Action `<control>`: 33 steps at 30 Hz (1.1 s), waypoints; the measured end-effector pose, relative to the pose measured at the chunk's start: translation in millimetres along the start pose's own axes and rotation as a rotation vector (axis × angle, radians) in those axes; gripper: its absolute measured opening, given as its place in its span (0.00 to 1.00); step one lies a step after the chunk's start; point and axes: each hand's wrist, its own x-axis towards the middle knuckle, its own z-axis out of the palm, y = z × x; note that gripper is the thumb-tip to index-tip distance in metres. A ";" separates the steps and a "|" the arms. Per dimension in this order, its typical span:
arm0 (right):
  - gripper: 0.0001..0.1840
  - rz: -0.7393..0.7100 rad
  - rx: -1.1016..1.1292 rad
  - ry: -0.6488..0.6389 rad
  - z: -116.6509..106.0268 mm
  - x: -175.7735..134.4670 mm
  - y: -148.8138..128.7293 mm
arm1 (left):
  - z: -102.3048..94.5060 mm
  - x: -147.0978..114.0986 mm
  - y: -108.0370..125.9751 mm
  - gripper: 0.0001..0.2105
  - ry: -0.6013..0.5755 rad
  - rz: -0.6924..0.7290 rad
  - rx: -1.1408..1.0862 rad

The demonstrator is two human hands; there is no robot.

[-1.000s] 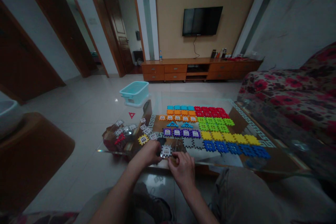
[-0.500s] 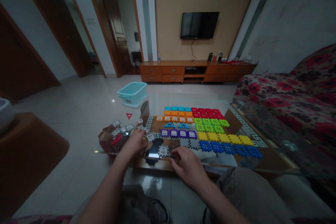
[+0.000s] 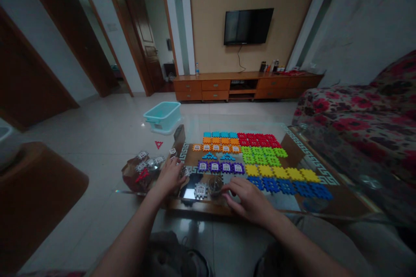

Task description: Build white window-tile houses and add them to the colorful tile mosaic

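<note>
Tiles (image 3: 260, 156) are laid in coloured rows on the table (image 3: 300, 151); white frames (image 3: 172, 152) are left loose near the left hand (image 3: 170, 175). Whether fingers are clamped, there or in the right hand (image 3: 249, 198), cannot be told.

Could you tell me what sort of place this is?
Most likely a home living room: a flat black television hangs on the beige wall, a long brown wooden cabinet stands below, and a flower-patterned fabric sofa is at right.
</note>
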 end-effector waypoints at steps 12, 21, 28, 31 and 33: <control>0.08 0.040 0.044 -0.012 -0.5 -11.9 -8.7 | 6.5 2.7 3.6 0.13 0.063 -0.009 -0.161; 0.08 0.047 0.029 -0.049 2.7 -14.2 -16.3 | -11.7 -3.6 26.5 0.12 0.168 -0.121 -0.719; 0.09 0.095 0.045 0.051 6.6 -10.2 -17.2 | -17.8 -15.8 69.4 0.16 0.100 -0.251 -1.483; 0.10 0.141 0.070 0.111 9.7 -9.0 -16.2 | -23.7 -21.8 92.6 0.20 -0.014 -0.291 -1.704; 0.13 0.164 0.073 0.139 11.0 -8.6 -16.2 | -27.5 -25.0 105.0 0.23 -0.088 -0.328 -1.787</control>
